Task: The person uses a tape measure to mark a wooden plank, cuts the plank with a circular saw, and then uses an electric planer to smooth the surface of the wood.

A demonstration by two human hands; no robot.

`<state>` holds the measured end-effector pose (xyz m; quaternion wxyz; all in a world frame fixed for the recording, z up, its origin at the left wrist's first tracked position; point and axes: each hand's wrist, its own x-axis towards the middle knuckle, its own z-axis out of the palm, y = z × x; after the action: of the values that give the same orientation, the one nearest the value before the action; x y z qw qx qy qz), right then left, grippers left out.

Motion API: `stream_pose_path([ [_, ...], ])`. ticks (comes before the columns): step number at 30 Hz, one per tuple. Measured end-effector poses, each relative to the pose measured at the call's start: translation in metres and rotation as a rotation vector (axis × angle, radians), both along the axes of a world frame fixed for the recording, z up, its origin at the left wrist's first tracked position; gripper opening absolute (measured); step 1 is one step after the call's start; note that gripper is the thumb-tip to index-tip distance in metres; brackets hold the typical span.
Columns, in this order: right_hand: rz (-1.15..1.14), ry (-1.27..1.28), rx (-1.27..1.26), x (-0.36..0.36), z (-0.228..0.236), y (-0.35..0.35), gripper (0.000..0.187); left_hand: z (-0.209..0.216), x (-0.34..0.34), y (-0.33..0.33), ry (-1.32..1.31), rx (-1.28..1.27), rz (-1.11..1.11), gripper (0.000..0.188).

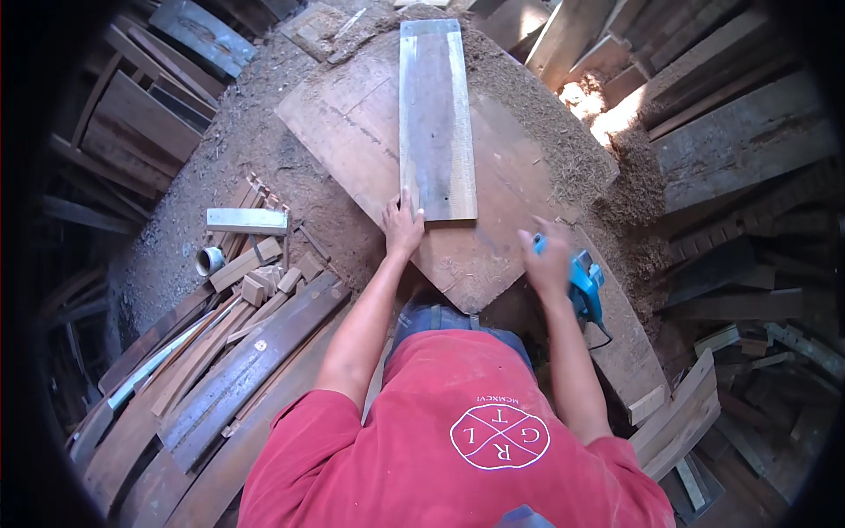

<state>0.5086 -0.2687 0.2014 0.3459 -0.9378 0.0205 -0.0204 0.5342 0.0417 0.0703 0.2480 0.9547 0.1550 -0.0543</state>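
A long grey-brown plank (436,123) with paler edges lies lengthwise away from me on a wide, dusty wooden sheet (339,114). My left hand (403,231) grips the plank's near left corner, with the thumb on the near end and the fingers along the left edge. To the right, my right hand (549,264) is smeared by motion. It is beside or over a blue power tool (585,286) that looks like an electric hand planer. Whether the fingers close round its handle is not clear.
Wood offcuts (255,286) and long boards (255,370) are piled at the left, beside a short white pipe piece (209,260). Sawdust and shavings (634,194) lie at the right. Stacked planks (739,141) line the right side, and more boards (141,123) stand far left.
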Motion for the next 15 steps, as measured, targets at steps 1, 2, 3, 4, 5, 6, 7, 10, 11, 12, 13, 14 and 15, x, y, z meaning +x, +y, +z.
stream_pose_path([
  [1,0.059,-0.047,0.048,0.016,-0.036,0.024,0.054,-0.005,0.003,-0.002,-0.061,-0.064,0.072,0.081],
  [2,0.045,0.055,0.104,0.033,-0.081,0.038,0.058,-0.005,0.012,-0.011,-0.076,-0.070,0.059,0.081],
  [3,-0.102,0.130,0.125,0.049,-0.146,0.047,0.064,-0.001,0.026,-0.022,-0.032,-0.137,0.085,0.079],
  [4,-0.118,0.305,0.112,0.062,-0.167,0.064,0.061,-0.007,0.023,-0.013,0.029,-0.188,0.149,0.077],
  [5,-0.112,0.304,0.115,0.066,-0.157,0.071,0.061,-0.013,0.025,-0.011,0.027,-0.185,0.154,0.077],
  [6,-0.062,0.398,0.107,0.064,-0.136,0.090,0.059,-0.020,0.017,0.002,0.027,-0.226,0.188,0.075],
  [7,-0.013,0.494,0.092,0.061,-0.115,0.104,0.058,-0.024,0.007,0.015,0.027,-0.269,0.221,0.073],
  [10,-0.081,0.451,0.406,0.061,-0.103,0.084,0.044,-0.020,0.009,0.017,-0.027,-0.461,0.226,0.066],
  [11,-0.133,0.375,0.541,0.064,-0.103,0.077,0.042,-0.019,0.014,0.018,-0.065,-0.592,0.202,0.066],
  [12,-0.153,0.360,0.607,0.059,-0.102,0.058,0.034,0.007,0.012,-0.001,-0.079,-0.668,0.196,0.056],
  [13,-0.133,0.365,0.611,0.055,-0.085,0.062,0.034,0.031,0.003,0.008,-0.087,-0.660,0.213,0.056],
  [14,-0.088,0.413,0.691,0.047,-0.057,0.070,0.032,0.052,-0.010,0.023,-0.082,-0.802,0.309,0.052],
  [15,-0.065,0.444,0.765,0.042,-0.029,0.066,0.029,0.071,-0.014,0.028,-0.073,-0.957,0.375,0.048],
])
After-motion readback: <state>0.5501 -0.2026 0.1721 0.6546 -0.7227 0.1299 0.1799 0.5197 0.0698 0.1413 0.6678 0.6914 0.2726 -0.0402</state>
